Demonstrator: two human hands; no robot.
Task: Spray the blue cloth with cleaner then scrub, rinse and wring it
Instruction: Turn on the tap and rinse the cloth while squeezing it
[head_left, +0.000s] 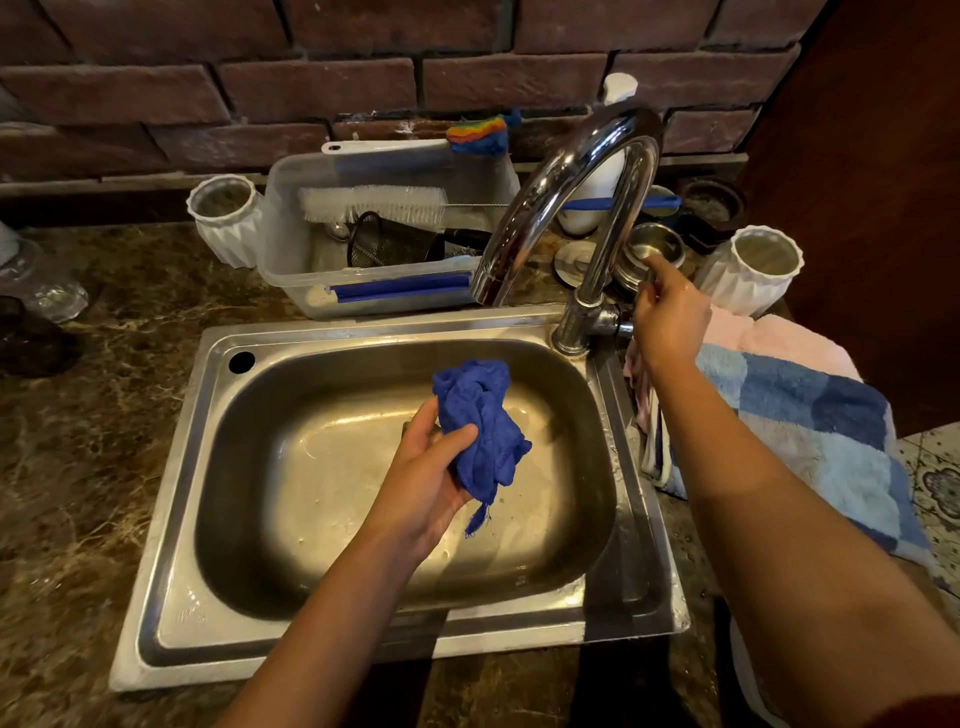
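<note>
Left hand (423, 467) grips bunched blue cloth (480, 426) over sink (631, 519); right hand (670, 317) apparently curled on tap handle (626, 322).

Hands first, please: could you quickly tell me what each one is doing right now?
Left hand: holds the bunched blue cloth over the sink.
Right hand: grips the tap handle.

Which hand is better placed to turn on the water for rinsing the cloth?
The right hand: it is already at the tap handle, while the left hand holds the blue cloth over the sink.
</note>
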